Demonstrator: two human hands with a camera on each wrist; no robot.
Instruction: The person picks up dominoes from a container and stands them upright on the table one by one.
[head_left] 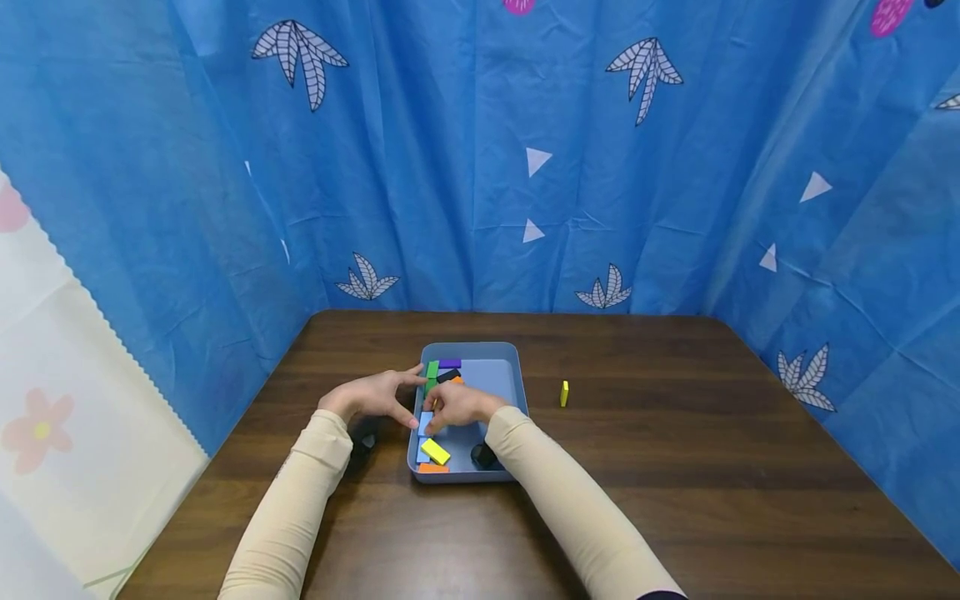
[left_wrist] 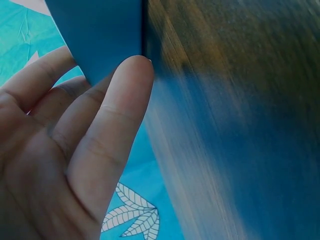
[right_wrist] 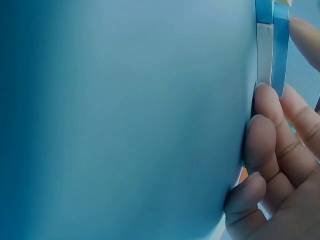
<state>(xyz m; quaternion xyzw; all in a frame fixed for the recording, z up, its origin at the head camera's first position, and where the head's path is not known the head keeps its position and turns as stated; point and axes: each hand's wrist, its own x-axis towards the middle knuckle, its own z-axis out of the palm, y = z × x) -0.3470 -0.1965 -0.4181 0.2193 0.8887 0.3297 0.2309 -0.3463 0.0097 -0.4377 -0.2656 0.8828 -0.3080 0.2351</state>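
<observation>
A blue-grey tray (head_left: 487,353) holds several small flat blocks along its left side. My right hand (head_left: 456,406) reaches into it and pinches a light blue block (right_wrist: 280,52) between thumb and fingertips. A paler block (right_wrist: 264,52) lies right against that one in the right wrist view. At the tray's left rim, my left hand (head_left: 381,395) has its thumb and fingers spread apart. The left wrist view shows its thumb (left_wrist: 120,100) extended by the tray's outer wall (left_wrist: 102,35), with the other fingers partly behind the wall.
Green (head_left: 432,370), purple (head_left: 450,363) and black (head_left: 447,376) blocks lie toward the tray's far left. A yellow block (head_left: 435,452) and an orange block (head_left: 433,468) lie near its front. Another yellow block (head_left: 565,393) stands on the wooden table (head_left: 675,467) to the right. Blue curtains (head_left: 480,167) hang behind.
</observation>
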